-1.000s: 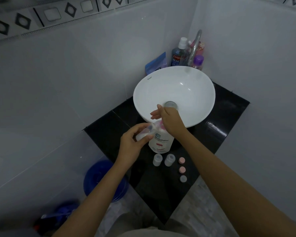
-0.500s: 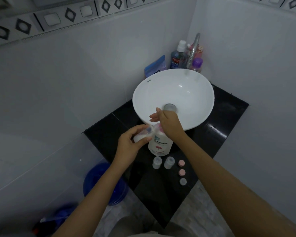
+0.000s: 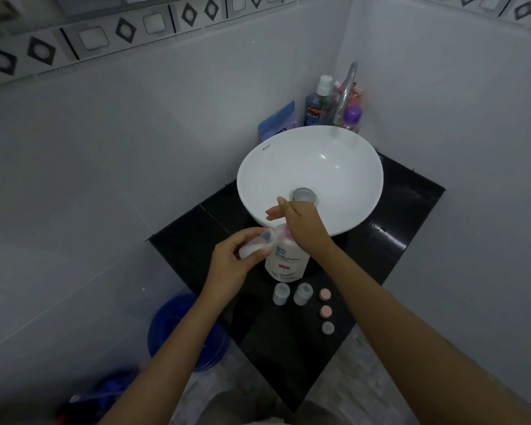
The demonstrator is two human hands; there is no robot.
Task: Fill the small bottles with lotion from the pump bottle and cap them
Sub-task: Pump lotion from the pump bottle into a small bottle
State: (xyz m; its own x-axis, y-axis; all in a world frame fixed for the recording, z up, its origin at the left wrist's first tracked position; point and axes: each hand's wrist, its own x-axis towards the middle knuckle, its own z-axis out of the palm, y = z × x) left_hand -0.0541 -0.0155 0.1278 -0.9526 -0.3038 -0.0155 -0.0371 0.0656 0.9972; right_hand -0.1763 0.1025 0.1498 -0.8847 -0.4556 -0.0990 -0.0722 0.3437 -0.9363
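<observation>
A white pump bottle (image 3: 285, 262) with a pink pump head stands on the black counter (image 3: 288, 348) in front of the basin. My right hand (image 3: 304, 225) rests on top of the pump, palm down, fingers extended. My left hand (image 3: 233, 262) holds a small clear bottle (image 3: 255, 245) tilted with its mouth at the pump's spout; white lotion shows inside it. Two open small bottles (image 3: 281, 293) (image 3: 303, 293) stand upright below the pump bottle. To their right lie two pink caps (image 3: 324, 294) (image 3: 326, 311) and a grey cap (image 3: 327, 327).
A white round basin (image 3: 334, 167) sits on the counter, with a chrome tap (image 3: 345, 93), a mouthwash bottle (image 3: 318, 102), a purple bottle (image 3: 351, 116) and a blue pouch (image 3: 278, 121) behind it. A blue bucket (image 3: 181, 329) stands on the floor at the left. Tiled walls close in on both sides.
The view has shifted slightly, so everything sits a little lower in the frame. Both hands keep their hold at the pump bottle and small bottle.
</observation>
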